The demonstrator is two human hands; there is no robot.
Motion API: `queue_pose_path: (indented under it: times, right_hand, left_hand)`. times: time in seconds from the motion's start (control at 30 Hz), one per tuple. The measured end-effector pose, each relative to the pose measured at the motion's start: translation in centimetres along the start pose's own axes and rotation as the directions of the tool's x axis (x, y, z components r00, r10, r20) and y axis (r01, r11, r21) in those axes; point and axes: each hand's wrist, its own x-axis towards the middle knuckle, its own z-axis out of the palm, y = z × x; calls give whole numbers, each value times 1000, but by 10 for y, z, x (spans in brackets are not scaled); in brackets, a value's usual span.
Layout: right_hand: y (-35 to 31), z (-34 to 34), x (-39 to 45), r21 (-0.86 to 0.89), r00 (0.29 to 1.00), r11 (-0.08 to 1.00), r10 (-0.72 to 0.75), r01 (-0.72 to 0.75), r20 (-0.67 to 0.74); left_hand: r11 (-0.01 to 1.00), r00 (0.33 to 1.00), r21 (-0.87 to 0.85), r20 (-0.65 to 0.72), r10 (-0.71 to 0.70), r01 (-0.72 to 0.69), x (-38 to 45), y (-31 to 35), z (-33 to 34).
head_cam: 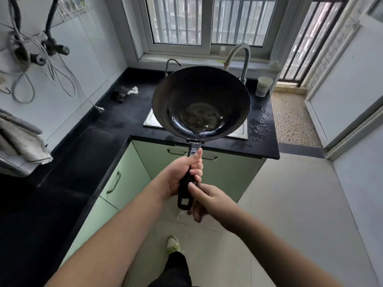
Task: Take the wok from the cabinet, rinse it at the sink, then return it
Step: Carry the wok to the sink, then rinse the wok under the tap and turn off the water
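Observation:
A black wok [200, 96] hangs in the air over the steel sink [151, 121], tilted toward me, with a little water pooled near its bottom. Its long black handle [185, 193] points back at me. My left hand [182, 175] is wrapped around the upper handle, thumb along the metal neck. My right hand [205, 200] touches the handle's lower end with thumb and fingers. The wok hides most of the sink basin. Green cabinet doors [226, 168] below the counter are shut.
A curved faucet [241, 56] and a smaller tap [172, 64] rise behind the sink. A cup [263, 85] stands on the black counter [116, 121] at right, near water drops. A scrubber [121, 93] and a rag lie left. Cloths hang at far left.

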Motion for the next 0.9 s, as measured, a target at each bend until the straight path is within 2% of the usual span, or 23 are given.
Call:
queue_pose_path:
  times: [0.07, 0.2, 0.4, 0.57, 0.9]
  right_hand:
    - [-7, -10, 25, 16, 999, 1000, 26, -25, -35]
    - [-23, -30, 73, 90, 979, 995, 66, -49, -191]
    - [-37, -45, 126, 201, 910, 978, 124, -45, -397]
    - [-36, -64, 152, 277, 855, 960, 173, -35, -489]
    - [-28, -137, 191, 399, 688, 917, 277, 20, -671]
  left_hand:
    - [1000, 1000, 22, 20, -14, 14, 12, 19, -18]
    - [990, 998, 132, 27, -62, 58, 32, 59, -53]
    - [990, 994, 93, 28, -109, 106, 62, 101, -89]
    - [984, 989, 107, 13, -148, 145, 86, 126, -110]
    - [957, 965, 127, -67, -253, 259, 127, 159, -124]
